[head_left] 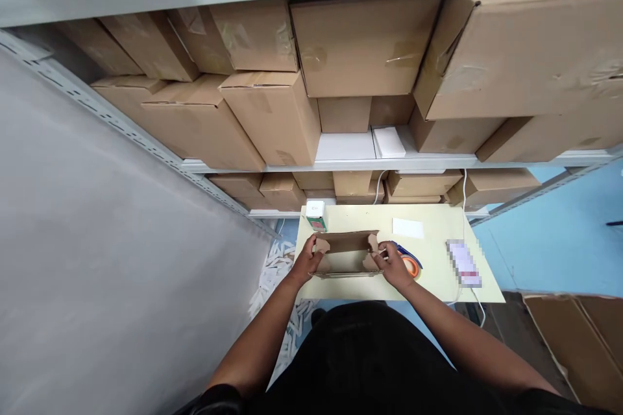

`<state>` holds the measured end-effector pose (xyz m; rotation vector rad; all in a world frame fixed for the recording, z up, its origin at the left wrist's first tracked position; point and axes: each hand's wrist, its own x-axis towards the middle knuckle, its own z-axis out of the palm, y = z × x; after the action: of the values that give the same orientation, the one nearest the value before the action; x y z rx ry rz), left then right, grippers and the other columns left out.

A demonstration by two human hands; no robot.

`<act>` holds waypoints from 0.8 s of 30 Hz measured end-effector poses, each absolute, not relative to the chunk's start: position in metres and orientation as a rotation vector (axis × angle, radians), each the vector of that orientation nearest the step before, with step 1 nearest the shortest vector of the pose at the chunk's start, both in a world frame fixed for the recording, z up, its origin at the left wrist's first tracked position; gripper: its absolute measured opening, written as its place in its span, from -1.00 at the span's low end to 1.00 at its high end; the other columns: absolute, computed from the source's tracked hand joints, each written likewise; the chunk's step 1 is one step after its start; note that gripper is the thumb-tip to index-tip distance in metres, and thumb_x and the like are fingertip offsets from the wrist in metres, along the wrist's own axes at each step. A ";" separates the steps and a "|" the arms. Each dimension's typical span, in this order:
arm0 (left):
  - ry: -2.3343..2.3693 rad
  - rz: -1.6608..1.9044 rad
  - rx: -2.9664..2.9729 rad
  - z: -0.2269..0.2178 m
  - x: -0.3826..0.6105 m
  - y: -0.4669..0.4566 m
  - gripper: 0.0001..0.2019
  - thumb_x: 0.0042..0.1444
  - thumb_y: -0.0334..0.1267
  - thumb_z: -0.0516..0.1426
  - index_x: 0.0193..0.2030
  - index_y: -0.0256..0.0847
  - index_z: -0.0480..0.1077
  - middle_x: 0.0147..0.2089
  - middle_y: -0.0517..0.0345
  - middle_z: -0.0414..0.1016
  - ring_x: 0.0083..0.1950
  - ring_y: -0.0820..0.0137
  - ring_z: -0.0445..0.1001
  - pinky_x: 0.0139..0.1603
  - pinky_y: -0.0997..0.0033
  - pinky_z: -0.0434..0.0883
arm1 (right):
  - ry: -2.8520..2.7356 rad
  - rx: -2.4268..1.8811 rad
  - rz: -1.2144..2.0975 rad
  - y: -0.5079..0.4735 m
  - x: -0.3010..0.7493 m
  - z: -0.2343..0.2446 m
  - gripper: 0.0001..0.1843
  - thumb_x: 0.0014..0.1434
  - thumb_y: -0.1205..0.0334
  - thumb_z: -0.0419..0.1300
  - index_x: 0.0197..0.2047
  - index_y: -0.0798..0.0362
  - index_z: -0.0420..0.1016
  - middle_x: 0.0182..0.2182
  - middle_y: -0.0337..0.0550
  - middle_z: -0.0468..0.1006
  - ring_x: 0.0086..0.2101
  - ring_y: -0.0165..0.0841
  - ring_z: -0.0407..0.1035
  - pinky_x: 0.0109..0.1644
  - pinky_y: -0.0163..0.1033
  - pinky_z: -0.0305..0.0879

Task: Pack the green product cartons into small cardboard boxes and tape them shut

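Between my hands is a small cardboard box [346, 242], its top open and its inside visible down to a pale base. My left hand [306, 261] grips the box's left end, thumb over the flap there. At the right end, my right hand [392, 266] is closed on the box, with the thumb against a torn-looking flap. Just beyond the right hand lies a blue tape dispenser [407, 255] with an orange ring of tape [411, 266]. A small white and green box [316, 215] stands behind the box, near my left hand.
The pale yellow table [360, 288] also bears a white sheet [407, 228] and a blurred phone [464, 263] with a cable. Shelves of cardboard boxes [272, 117] rise behind it. White strips [275, 275] litter the floor at left; flattened cardboard [574, 337] lies at right.
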<state>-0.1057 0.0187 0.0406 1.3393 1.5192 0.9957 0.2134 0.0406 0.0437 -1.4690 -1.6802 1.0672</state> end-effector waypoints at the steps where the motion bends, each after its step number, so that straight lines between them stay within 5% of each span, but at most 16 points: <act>1: 1.531 1.001 1.419 0.042 -0.108 0.022 -0.30 0.13 -0.09 0.22 0.39 -0.18 0.18 0.32 -0.12 0.36 0.28 0.15 0.36 0.26 0.14 0.33 | -1.689 -1.465 1.008 0.040 0.210 0.045 -0.65 0.28 -0.10 0.16 -0.05 -0.02 0.35 -0.07 -0.06 0.48 -0.33 -0.29 0.43 -0.21 -0.09 0.48; 4: 1.548 1.027 1.658 0.046 -0.113 0.030 -0.34 0.10 -0.25 0.20 0.37 -0.16 0.21 0.34 -0.12 0.30 0.23 0.16 0.35 0.18 0.16 0.36 | -1.821 -1.429 0.841 0.038 0.207 0.050 -0.71 0.32 -0.01 0.13 -0.03 -0.01 0.42 0.05 0.02 0.45 -0.21 -0.24 0.48 -0.12 -0.07 0.49; 7: 1.528 1.073 1.709 0.048 -0.116 0.034 -0.46 0.11 -0.35 0.15 0.27 -0.15 0.29 0.26 -0.06 0.33 0.00 0.29 0.44 -0.01 0.28 0.42 | -2.040 -1.385 0.756 0.036 0.216 0.057 -0.66 0.38 0.12 0.03 0.10 -0.05 0.51 0.20 0.03 0.42 0.12 -0.15 0.41 0.13 0.00 0.43; 10: 1.501 1.098 1.688 0.047 -0.116 0.035 -0.62 0.14 -0.36 0.14 0.12 -0.16 0.37 0.17 0.00 0.36 -0.23 0.43 0.42 -0.17 0.37 0.42 | -2.249 -1.351 0.819 0.032 0.234 0.064 -0.46 0.33 0.22 0.01 0.35 -0.11 0.35 0.38 -0.02 0.24 0.32 -0.12 0.20 0.33 0.08 0.26; 13: 1.485 1.131 1.697 0.046 -0.116 0.035 -0.71 0.14 -0.37 0.13 0.02 -0.16 0.41 0.14 0.00 0.37 -0.13 0.37 0.47 -0.12 0.35 0.45 | -2.389 -1.361 0.958 0.026 0.246 0.070 -0.18 0.18 0.14 0.20 0.48 -0.15 0.11 0.47 -0.03 0.07 0.38 -0.02 0.09 0.35 0.13 0.21; 15: 1.465 1.165 1.705 0.048 -0.117 0.035 -0.75 0.15 -0.38 0.11 -0.02 -0.17 0.42 0.13 -0.02 0.39 0.05 0.27 0.47 0.01 0.27 0.46 | -2.346 -1.366 1.005 0.022 0.243 0.069 -0.15 0.16 0.03 0.26 0.47 -0.12 0.13 0.45 0.01 0.10 0.35 0.00 0.13 0.31 0.11 0.25; 17: 1.425 1.180 1.701 0.051 -0.119 0.034 -0.74 0.16 -0.40 0.07 -0.03 -0.16 0.44 0.17 -0.04 0.40 0.20 0.21 0.42 0.16 0.18 0.43 | -2.156 -1.404 0.968 0.019 0.231 0.065 -0.36 0.26 -0.06 0.17 0.34 -0.06 0.27 0.34 0.06 0.28 0.26 -0.06 0.26 0.24 0.05 0.32; 20: 1.371 1.156 1.664 0.058 -0.123 0.030 -0.65 0.20 -0.43 -0.02 0.03 -0.15 0.47 0.27 -0.04 0.40 0.32 0.21 0.36 0.29 0.09 0.36 | -1.783 -1.585 0.850 0.015 0.206 0.053 -0.57 0.32 -0.12 0.07 0.07 0.01 0.36 -0.01 0.02 0.52 -0.10 -0.17 0.46 -0.01 -0.04 0.44; 24: 1.424 1.097 1.675 0.067 -0.118 0.023 -0.71 0.32 -0.30 -0.02 0.04 -0.16 0.47 0.29 -0.05 0.40 0.32 0.20 0.37 0.32 0.06 0.35 | -1.592 -1.748 0.786 0.012 0.186 0.044 -0.52 0.22 -0.19 0.17 -0.01 0.02 0.28 -0.23 -0.10 0.50 -0.33 -0.23 0.42 -0.21 -0.11 0.39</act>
<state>-0.1181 0.0234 0.0667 1.6745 1.4241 1.0968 0.1859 0.0116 0.0437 -1.7482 -1.5923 0.7860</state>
